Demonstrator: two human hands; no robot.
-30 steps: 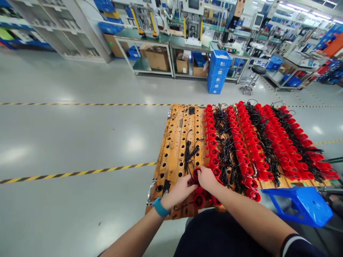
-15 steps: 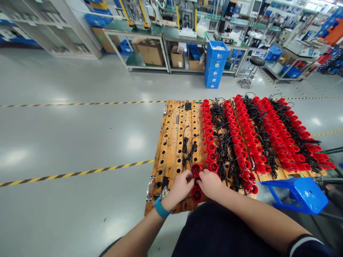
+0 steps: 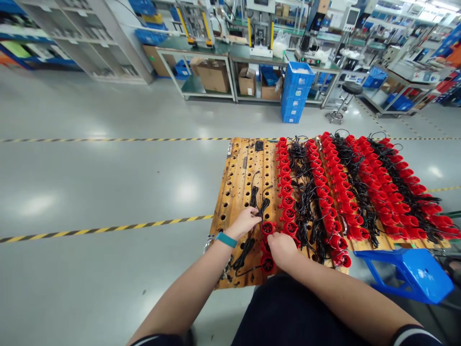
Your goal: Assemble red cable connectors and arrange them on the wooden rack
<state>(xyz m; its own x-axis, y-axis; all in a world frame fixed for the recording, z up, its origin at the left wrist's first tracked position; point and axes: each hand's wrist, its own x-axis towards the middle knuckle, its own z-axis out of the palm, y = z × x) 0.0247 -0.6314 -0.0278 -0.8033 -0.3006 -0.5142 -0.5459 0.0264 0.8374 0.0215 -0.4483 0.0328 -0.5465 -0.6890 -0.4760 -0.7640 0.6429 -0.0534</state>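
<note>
My left hand [image 3: 245,222] reaches over the wooden board, its fingertips pinched at a bundled black cable [image 3: 264,206]. My right hand [image 3: 283,250] is closed at a red cup-shaped housing [image 3: 265,246] near the board's front edge; the fingers hide most of that part. Just beyond it stands another red housing [image 3: 268,228], and a third red housing [image 3: 267,264] sits closest to my body. A black cable coil [image 3: 245,252] lies on the board below my left wrist. Another black cable [image 3: 254,196] lies farther up the board.
The wooden board [image 3: 237,178] has rows of round holes. Rows of red housings [image 3: 287,190] with tangled black cables [image 3: 306,192] cover its right side. A blue plastic stool [image 3: 419,274] stands at the right. Stacked blue crates [image 3: 293,103] and workbenches [image 3: 230,53] are across the floor.
My left hand has moved away from the right one, up the board to the cable. My right hand stays at the red housings. The view has shifted slightly.
</note>
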